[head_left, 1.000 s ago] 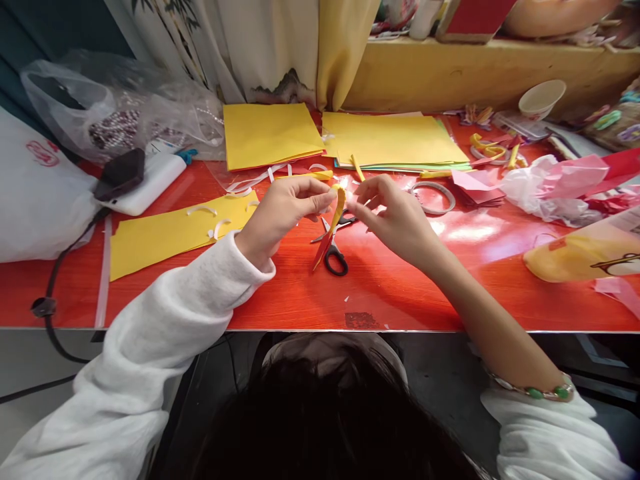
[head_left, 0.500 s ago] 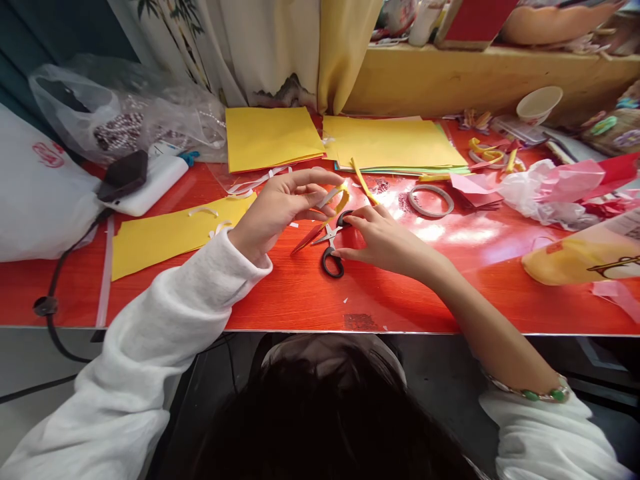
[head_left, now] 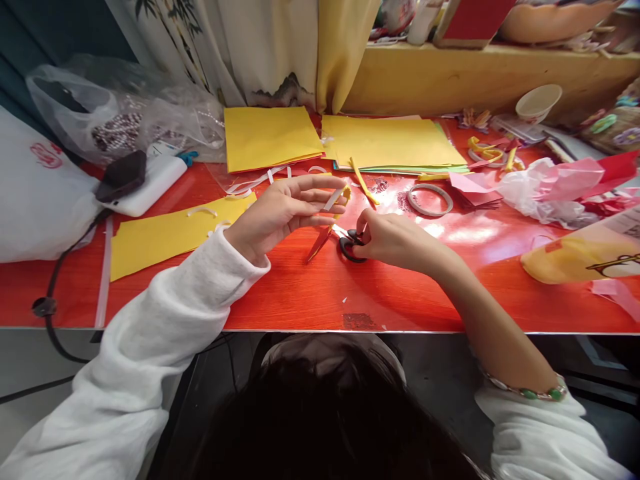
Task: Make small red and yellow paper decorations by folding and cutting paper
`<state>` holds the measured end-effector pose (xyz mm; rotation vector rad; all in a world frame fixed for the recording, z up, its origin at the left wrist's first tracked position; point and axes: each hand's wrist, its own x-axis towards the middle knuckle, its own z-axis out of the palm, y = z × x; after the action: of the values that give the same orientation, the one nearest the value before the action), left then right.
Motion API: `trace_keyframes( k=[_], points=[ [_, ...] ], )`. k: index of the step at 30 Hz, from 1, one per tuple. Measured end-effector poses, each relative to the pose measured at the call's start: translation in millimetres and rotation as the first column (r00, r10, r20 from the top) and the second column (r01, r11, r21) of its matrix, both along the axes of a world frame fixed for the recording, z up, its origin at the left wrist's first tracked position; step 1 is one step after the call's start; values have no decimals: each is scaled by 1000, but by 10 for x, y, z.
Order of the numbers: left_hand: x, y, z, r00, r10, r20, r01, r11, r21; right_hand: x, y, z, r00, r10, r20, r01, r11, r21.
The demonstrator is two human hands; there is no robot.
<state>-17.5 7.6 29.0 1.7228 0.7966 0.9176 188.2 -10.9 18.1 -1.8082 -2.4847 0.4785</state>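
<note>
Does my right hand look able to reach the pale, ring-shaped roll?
Probably yes: the roll lies uncovered just beyond your right hand, though that hand holds the black-handled metal scissors.

This looks like a craft corner, probably in a home. A pale fabric curtain (head_left: 280,47) printed with bamboo hangs beyond the far left of the glossy red wood-grain table (head_left: 285,300); assorted objects (head_left: 475,23) crowd a yellow ledge (head_left: 425,77) at far right. Stacked yellow paper sheets (head_left: 274,138), small black-handled metal scissors (head_left: 355,235) and a clear plastic bag (head_left: 170,110) of shiny beaded strands (head_left: 117,130) suggest handicraft.
</note>
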Motion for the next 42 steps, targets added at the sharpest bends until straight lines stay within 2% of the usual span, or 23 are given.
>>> trace_keyframes(
  k=[4,7,9,12,15,17,22,26,30,33,35,38,42],
  points=[
    [0,-37,29,1000,25,-7,-25,999,19,105,87,-31,984,-139,-115,145,988,52],
    [9,-55,38,998,70,-5,-70,996,61,192,180,-78,928,-195,-319,212,977,19],
    [13,-51,37,996,89,16,-89,995,51,229,229,-90,842,-192,-505,187,980,-61],
    [7,-21,34,995,90,34,-91,995,37,248,272,-69,654,-156,-740,103,988,-117],
    [-12,22,37,995,104,10,-104,980,172,248,290,-45,491,-97,-866,60,995,-78],
    [-29,42,40,996,91,13,-92,977,194,240,293,-48,427,-68,-901,12,997,-70],
    [-75,40,38,997,-19,-80,15,998,-54,188,265,-85,367,-54,-928,-99,990,-97],
    [-101,39,35,998,4,-66,-13,991,-136,192,253,-81,371,-12,-928,-172,982,-81],
    [-119,68,53,1000,16,-7,-17,979,-205,218,226,-32,458,49,-888,-277,957,-91],
    [-118,89,67,996,87,17,-81,972,-222,184,158,17,548,29,-836,-221,969,-111],
    [-113,94,73,989,147,16,-140,967,-213,138,101,45,576,9,-817,-197,972,-128],
    [-107,95,79,981,191,21,-183,963,-200,66,29,71,580,3,-815,-154,982,-106],
    [-106,93,89,981,193,29,-182,960,-212,10,-13,74,586,-4,-810,-115,989,-88]
  ],
)
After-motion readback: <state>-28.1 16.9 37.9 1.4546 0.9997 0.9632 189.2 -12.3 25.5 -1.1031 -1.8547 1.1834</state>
